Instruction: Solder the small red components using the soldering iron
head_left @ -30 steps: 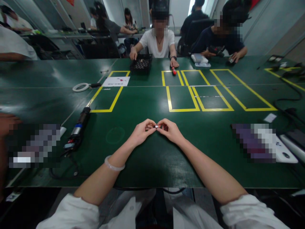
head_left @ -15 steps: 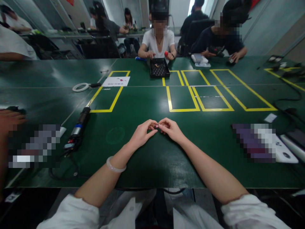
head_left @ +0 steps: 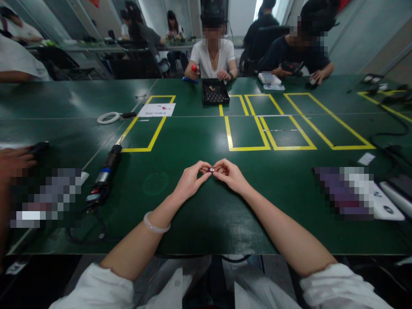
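Note:
My left hand (head_left: 192,178) and my right hand (head_left: 229,175) meet fingertip to fingertip over the green table (head_left: 199,223). Between them they pinch a tiny part with reddish and pale, shiny areas (head_left: 212,170); it is too small to name. Thumbs and forefingers of both hands are closed around it from either side. My left wrist wears a pale bangle. The fingers cover most of the part's edges.
A black cylindrical electric tool (head_left: 105,174) with a cable lies to my left. Yellow tape rectangles (head_left: 249,149) mark the table ahead. Across it a person works at a black tray (head_left: 215,101). Phones (head_left: 380,197) lie to the right, and another person's hand (head_left: 16,161) rests at far left.
The tiny part's pale, shiny face shows more between my fingertips, and my right thumb has shifted slightly. Opposite, the person's red-tipped object has moved from the tray's right side to its left.

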`<state>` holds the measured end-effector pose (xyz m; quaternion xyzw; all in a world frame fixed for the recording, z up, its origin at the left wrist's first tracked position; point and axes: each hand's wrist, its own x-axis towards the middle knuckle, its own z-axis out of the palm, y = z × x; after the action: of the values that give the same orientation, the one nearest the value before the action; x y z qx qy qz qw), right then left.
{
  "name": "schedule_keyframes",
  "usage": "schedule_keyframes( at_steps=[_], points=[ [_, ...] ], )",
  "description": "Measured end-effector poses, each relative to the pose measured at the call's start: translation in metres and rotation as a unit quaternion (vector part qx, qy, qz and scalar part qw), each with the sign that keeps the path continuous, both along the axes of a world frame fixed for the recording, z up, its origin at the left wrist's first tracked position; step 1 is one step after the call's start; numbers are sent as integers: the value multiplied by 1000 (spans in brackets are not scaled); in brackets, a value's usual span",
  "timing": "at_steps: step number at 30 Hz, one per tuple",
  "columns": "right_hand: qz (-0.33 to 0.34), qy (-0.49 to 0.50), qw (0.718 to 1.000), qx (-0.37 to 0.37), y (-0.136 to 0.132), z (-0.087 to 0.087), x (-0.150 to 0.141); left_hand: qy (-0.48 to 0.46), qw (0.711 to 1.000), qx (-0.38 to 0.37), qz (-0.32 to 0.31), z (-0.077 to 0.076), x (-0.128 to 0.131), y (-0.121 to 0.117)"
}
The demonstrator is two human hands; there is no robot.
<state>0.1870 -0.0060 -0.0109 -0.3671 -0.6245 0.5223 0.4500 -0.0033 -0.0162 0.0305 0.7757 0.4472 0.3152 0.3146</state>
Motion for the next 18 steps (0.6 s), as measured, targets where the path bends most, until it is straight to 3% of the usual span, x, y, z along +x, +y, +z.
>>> schedule_keyframes(
  at_steps=[8,18],
  points=[
    [-28,-78,995,62,-1,3,1,-11,1000,-5,-6,0,0,0],
    [-40,-99,990,93,-1,4,2,-26,999,-33,-11,0,-1,0]
  ],
)
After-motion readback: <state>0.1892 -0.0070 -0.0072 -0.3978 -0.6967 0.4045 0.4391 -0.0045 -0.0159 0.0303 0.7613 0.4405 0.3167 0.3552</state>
